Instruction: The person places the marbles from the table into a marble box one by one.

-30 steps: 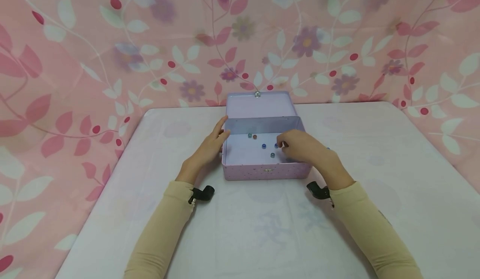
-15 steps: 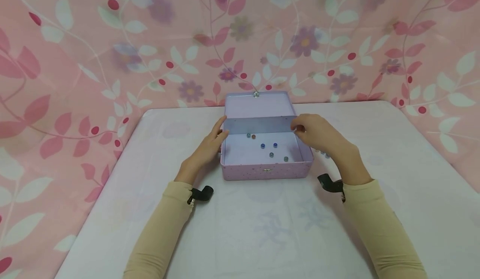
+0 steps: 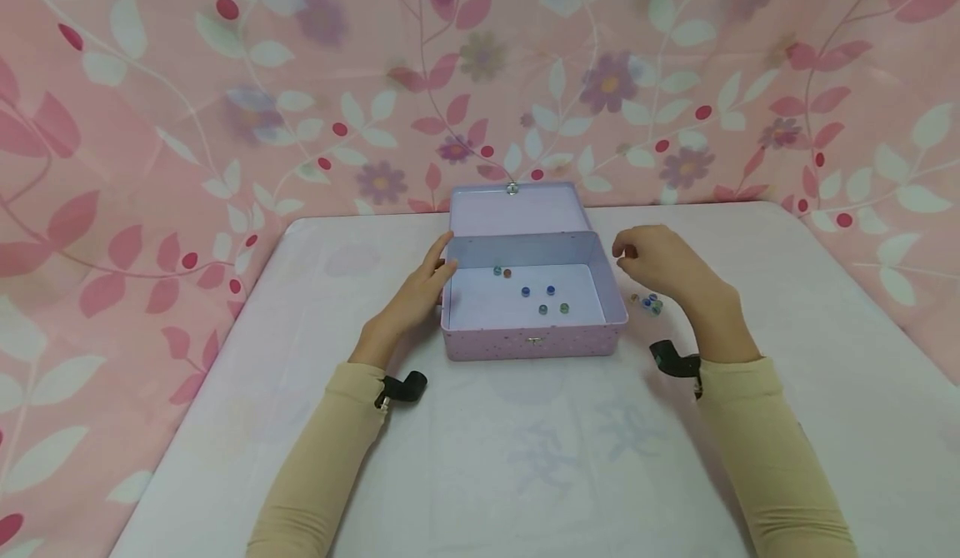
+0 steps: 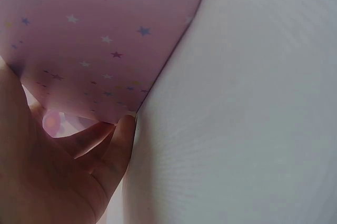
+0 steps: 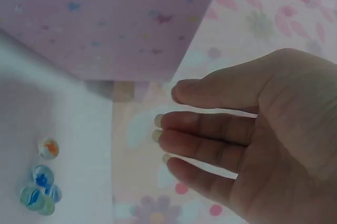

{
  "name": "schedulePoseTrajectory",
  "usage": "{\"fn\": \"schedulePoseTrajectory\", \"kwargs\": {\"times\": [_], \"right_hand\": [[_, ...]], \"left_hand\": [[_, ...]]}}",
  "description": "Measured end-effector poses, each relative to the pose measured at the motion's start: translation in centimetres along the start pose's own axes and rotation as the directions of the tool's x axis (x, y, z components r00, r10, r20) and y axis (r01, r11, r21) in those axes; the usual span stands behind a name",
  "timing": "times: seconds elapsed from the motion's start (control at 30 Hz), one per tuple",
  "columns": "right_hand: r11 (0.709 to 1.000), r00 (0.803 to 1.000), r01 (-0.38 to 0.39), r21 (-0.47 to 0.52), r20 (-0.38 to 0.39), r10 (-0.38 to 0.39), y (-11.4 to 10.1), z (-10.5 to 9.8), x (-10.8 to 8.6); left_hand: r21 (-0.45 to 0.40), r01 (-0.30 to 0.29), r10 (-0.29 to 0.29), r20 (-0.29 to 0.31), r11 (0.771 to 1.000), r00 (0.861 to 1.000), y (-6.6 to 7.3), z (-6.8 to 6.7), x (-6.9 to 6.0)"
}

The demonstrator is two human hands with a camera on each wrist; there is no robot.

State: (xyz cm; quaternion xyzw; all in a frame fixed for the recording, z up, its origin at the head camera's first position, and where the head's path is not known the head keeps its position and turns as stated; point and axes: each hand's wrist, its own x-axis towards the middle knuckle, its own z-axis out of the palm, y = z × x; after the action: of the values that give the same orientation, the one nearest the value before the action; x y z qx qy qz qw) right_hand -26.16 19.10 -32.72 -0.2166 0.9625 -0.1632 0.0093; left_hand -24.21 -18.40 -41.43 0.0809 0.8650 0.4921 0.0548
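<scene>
A lilac tin box [image 3: 534,343] with printed stars stands with its lid [image 3: 517,211] tipped back. Inside it lie several glass marbles [image 3: 551,290], spread over the pale floor. My left hand [image 3: 407,296] rests against the box's left side, fingers reaching to the far corner. In the left wrist view, fingertips [image 4: 125,121] touch the star-printed wall near its lower edge. My right hand [image 3: 667,265] hovers above the table past the box's right side. Seen from the right wrist, its fingers are loosely bent with nothing between them. Below it lies a cluster of marbles [image 5: 39,190].
A white cloth covers the table [image 3: 525,458]. Behind it hangs a pink curtain [image 3: 480,83] with leaves and flowers. An orange-and-white marble [image 5: 49,149] lies a little apart from the clustered ones, beside the box's right wall.
My right hand has risen out of the box and moved right, past its side wall. A marble near the front right has rolled slightly inside the box. The left hand stays in place.
</scene>
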Motion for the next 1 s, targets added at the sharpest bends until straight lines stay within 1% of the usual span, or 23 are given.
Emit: {"fn": "schedulePoseTrajectory", "kwargs": {"times": [0.1, 0.2, 0.33, 0.6, 0.77, 1.0], "right_hand": [[0.999, 0.997, -0.038, -0.015, 0.064, 0.039, 0.6, 0.2, -0.1], [0.997, 0.990, -0.070, -0.016, 0.122, 0.072, 1.3, 0.6, 0.0], [0.996, 0.982, -0.086, -0.007, 0.168, 0.086, 2.3, 1.5, 0.2], [0.995, 0.975, -0.090, -0.034, 0.201, 0.095, 3.8, 3.1, 0.7], [0.995, 0.973, -0.092, -0.028, 0.209, 0.096, 4.0, 3.7, 0.7], [0.995, 0.971, -0.100, -0.026, 0.216, 0.103, 3.9, 3.9, 0.9]], "left_hand": [[0.002, 0.000, 0.000, -0.002, 1.000, 1.000, 0.1, 0.0, -0.1], [0.004, 0.000, 0.000, -0.003, 1.000, 1.000, 0.1, 0.0, -0.1], [0.004, 0.001, -0.001, -0.002, 1.000, 1.000, 0.1, 0.0, -0.1], [0.003, 0.001, -0.001, -0.003, 1.000, 1.000, 0.2, -0.1, -0.1], [0.005, -0.001, 0.001, -0.005, 1.000, 1.000, 0.1, 0.0, -0.1], [-0.003, -0.004, 0.004, 0.000, 1.000, 1.000, 0.1, 0.0, -0.2]]}}
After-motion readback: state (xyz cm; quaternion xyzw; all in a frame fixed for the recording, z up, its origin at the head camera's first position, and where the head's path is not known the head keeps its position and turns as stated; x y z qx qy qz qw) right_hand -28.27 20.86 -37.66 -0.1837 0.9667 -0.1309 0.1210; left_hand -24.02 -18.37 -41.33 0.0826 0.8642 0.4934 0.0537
